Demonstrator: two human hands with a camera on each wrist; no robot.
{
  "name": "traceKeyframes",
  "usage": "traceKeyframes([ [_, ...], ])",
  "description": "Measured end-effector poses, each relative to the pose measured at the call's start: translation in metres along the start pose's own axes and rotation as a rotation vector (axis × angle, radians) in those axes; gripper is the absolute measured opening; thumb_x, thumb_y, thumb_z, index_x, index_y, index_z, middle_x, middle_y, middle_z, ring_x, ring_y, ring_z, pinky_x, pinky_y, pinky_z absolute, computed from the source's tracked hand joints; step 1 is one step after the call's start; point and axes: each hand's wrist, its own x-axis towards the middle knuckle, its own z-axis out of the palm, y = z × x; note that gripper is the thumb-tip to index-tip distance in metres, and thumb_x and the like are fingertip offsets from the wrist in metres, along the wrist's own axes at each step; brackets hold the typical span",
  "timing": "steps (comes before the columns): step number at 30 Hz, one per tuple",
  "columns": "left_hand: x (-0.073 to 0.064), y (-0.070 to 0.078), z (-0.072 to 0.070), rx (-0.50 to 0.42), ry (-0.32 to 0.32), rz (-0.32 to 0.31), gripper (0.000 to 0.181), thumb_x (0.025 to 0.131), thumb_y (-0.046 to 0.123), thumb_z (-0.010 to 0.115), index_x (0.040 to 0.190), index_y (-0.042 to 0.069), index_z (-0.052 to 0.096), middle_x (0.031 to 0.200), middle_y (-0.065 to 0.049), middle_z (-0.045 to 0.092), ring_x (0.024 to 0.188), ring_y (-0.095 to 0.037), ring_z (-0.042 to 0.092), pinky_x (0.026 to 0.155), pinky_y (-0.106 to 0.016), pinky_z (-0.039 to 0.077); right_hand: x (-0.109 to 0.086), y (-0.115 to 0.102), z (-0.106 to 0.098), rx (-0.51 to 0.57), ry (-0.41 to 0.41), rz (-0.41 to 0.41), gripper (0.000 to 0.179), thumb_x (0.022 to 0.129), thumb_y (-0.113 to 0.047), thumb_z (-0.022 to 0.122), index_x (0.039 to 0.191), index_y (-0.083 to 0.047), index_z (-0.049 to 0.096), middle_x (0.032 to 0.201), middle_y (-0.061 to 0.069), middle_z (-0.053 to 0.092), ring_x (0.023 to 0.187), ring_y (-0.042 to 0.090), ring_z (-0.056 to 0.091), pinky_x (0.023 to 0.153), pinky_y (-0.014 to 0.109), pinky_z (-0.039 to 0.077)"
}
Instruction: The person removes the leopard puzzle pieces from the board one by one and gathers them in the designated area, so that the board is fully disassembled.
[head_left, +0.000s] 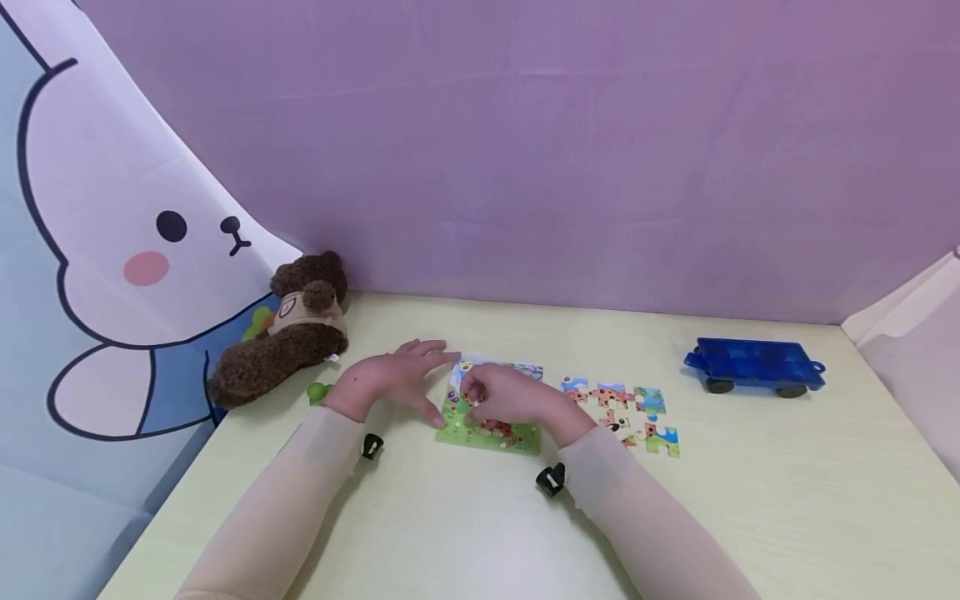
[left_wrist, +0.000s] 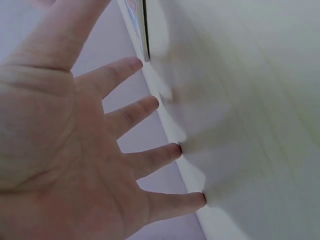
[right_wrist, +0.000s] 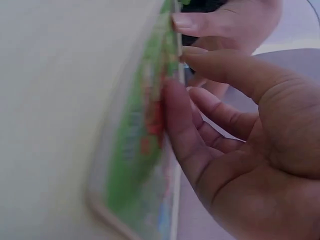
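Observation:
A colourful jigsaw puzzle board lies flat on the table. My left hand spreads its fingers at the board's left side, the thumb by its lower left edge. In the left wrist view, the fingertips of this hand touch the table. Over the board is my right hand, fingers bent, and its index fingertip touches the picture. Thumb and index finger stand apart, and no piece shows between them. This hand hides part of the board. Several loose puzzle pieces lie right of it, partly behind the right forearm.
A blue toy wagon with black wheels stands at the right. At the back left sits a brown plush bear. A small green object is beside the left wrist. A purple backdrop rises behind the table.

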Motion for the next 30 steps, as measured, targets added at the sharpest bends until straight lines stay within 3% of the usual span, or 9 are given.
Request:
traceKeyframes([
  [8,0.002,0.002,-0.002,0.012,-0.014,-0.013,0.12,0.077,0.06,0.092,0.172,0.031,0.024,0.182,-0.009,0.013,0.167,-0.05,0.007,0.126,-0.08,0.026,0.003,0.004,0.006,-0.033,-0.014,-0.011,0.037,0.09,-0.02,0.086,0.119,-0.008,0.066,0.117,0.005,0.064,0.104,0.018,0.059,0.098,0.036,0.057],
  [15,0.004,0.005,-0.002,0.014,-0.013,-0.025,0.12,0.075,0.059,0.094,0.171,0.035,0.025,0.181,-0.008,0.016,0.167,-0.046,0.015,0.123,-0.075,0.037,0.001,0.001,0.007,-0.052,-0.03,0.0,0.04,0.089,-0.021,0.087,0.117,-0.005,0.065,0.109,0.006,0.058,0.097,0.019,0.053,0.088,0.033,0.051],
  [22,0.004,0.008,-0.004,0.022,-0.009,-0.029,0.12,0.074,0.058,0.094,0.17,0.035,0.027,0.181,-0.007,0.017,0.166,-0.048,0.016,0.121,-0.076,0.038,0.001,-0.004,0.005,-0.035,-0.048,-0.004,0.038,0.088,-0.017,0.088,0.11,0.0,0.063,0.085,0.002,0.049,0.075,0.014,0.045,0.068,0.027,0.041],
  [30,0.006,0.006,-0.003,0.027,-0.003,-0.029,0.121,0.073,0.059,0.095,0.17,0.033,0.028,0.18,-0.008,0.018,0.165,-0.048,0.016,0.122,-0.077,0.037,-0.001,-0.008,0.007,-0.044,-0.042,0.025,0.039,0.089,-0.017,0.087,0.113,-0.002,0.059,0.094,0.005,0.052,0.083,0.017,0.048,0.073,0.029,0.044],
])
